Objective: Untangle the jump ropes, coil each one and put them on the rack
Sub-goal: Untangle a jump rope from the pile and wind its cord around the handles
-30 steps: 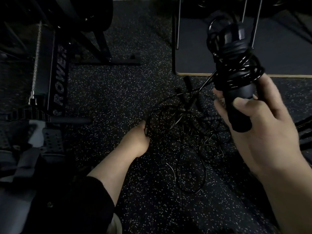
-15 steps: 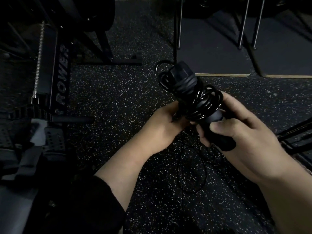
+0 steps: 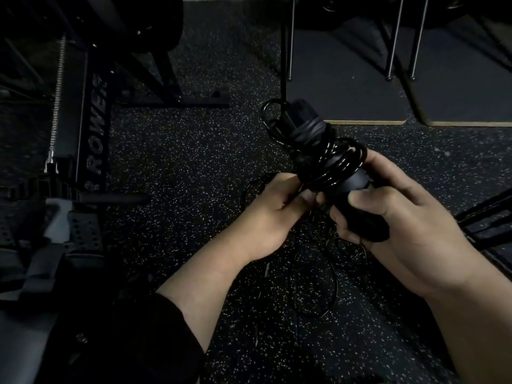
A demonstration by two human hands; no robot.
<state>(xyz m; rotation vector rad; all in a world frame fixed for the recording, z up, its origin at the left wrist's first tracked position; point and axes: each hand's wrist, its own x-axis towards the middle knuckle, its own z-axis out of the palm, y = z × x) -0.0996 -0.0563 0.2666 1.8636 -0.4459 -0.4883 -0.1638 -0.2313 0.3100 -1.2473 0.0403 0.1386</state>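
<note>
A black jump rope (image 3: 318, 145) is coiled around its own handles and held up in front of me. My right hand (image 3: 393, 217) grips the lower ends of the handles. My left hand (image 3: 274, 209) pinches the cord at the coil's lower left side. Beneath both hands, a tangle of thin black jump ropes (image 3: 313, 275) lies on the speckled floor, partly hidden by my hands.
A rowing machine (image 3: 94, 128) with a black handle stands at the left. Grey mats (image 3: 346, 98) with thin metal legs on them lie at the back right. Black metal bars (image 3: 487, 214) cross the right edge. Speckled rubber floor (image 3: 180, 162) lies between.
My right hand lowered the coiled rope from high at the right to the middle. My left hand left the tangle on the floor and took hold of the coil's cord.
</note>
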